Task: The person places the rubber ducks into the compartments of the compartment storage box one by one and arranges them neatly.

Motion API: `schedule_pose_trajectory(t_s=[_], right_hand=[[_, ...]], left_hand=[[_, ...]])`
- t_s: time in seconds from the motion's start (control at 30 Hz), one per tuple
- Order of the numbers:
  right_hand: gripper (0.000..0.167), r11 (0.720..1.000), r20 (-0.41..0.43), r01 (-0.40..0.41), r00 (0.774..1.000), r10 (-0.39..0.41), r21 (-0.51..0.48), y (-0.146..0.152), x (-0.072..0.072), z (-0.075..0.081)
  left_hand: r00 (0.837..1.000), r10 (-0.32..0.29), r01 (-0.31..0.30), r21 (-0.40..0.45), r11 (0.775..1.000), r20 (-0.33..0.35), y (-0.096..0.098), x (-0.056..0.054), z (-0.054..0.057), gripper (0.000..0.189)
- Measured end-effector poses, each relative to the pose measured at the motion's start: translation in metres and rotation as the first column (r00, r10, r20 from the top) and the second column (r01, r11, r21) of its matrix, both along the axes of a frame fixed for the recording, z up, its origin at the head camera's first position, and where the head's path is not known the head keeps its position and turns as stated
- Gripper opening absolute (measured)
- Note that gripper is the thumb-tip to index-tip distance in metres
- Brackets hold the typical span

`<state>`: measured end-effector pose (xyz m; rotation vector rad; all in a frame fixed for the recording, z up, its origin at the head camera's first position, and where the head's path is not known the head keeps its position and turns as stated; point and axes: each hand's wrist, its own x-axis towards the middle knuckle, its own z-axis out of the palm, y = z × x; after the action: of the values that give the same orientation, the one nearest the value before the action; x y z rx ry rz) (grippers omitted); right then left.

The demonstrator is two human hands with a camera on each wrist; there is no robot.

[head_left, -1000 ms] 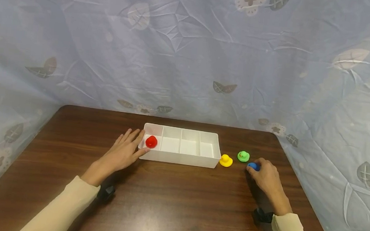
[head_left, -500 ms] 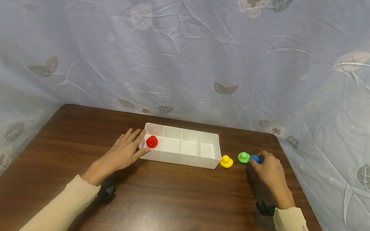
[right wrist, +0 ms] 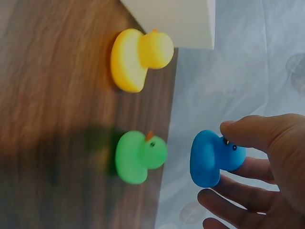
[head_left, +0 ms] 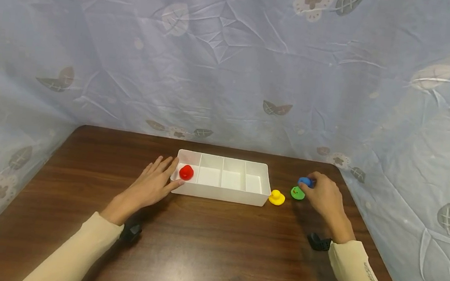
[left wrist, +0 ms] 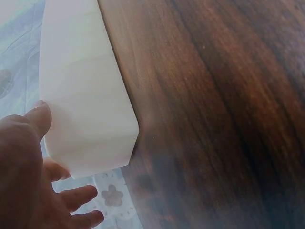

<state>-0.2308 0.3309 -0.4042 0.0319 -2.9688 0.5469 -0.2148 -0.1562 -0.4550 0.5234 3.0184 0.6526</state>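
Between thumb and fingers my right hand [head_left: 327,196] pinches a blue rubber duck [right wrist: 206,160] by its head, raised off the table above a green rubber duck [right wrist: 132,157]. A yellow rubber duck [right wrist: 131,59] sits by the right end of a white divided tray [head_left: 220,193]. In the tray's leftmost compartment lies a red rubber duck [head_left: 186,172]. My left hand [head_left: 149,185] rests at the tray's left end with fingers spread; in the left wrist view its thumb touches the rim and the other fingers are loosely extended around the corner.
A dark wooden table [head_left: 198,246] bears everything. Behind it and along both sides hangs a patterned pale cloth [head_left: 232,69], close to the table's far edge. Thin walls split the tray into compartments.
My right hand has lifted the blue duck off the table and carried it slightly left and away, over the green duck. The left hand stays at the tray.
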Motion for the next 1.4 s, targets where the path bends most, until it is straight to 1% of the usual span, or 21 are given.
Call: schedule_pose_trajectory(t_s=[0.43, 0.63, 1.03, 1.2, 1.4], right_hand=[[0.044, 0.997, -0.041, -0.069, 0.997, 0.068, -0.016, -0.035, -0.016, 0.012], [0.04, 0.994, -0.053, -0.107, 0.993, 0.106, -0.021, -0.048, -0.022, 0.016], [0.039, 0.988, -0.025, -0.15, 0.988, 0.15, -0.033, -0.072, -0.029, 0.024], [0.043, 0.984, -0.011, -0.176, 0.984, 0.175, -0.032, -0.082, -0.031, 0.025], [0.043, 0.978, -0.021, -0.202, 0.979, 0.201, -0.053, -0.094, -0.033, 0.024]], left_hand=[[1.0, 0.002, -0.002, -0.004, 1.0, -0.005, 0.001, 0.001, 0.001, 0.079], [1.0, 0.005, -0.005, -0.006, 1.0, -0.003, 0.0, -0.001, -0.002, 0.08], [1.0, 0.01, -0.01, -0.007, 1.0, 0.006, -0.001, -0.002, -0.002, 0.08], [1.0, 0.011, -0.011, -0.006, 1.0, 0.012, -0.001, -0.001, -0.002, 0.081], [1.0, 0.007, -0.007, 0.002, 1.0, 0.015, -0.001, -0.001, -0.001, 0.081]])
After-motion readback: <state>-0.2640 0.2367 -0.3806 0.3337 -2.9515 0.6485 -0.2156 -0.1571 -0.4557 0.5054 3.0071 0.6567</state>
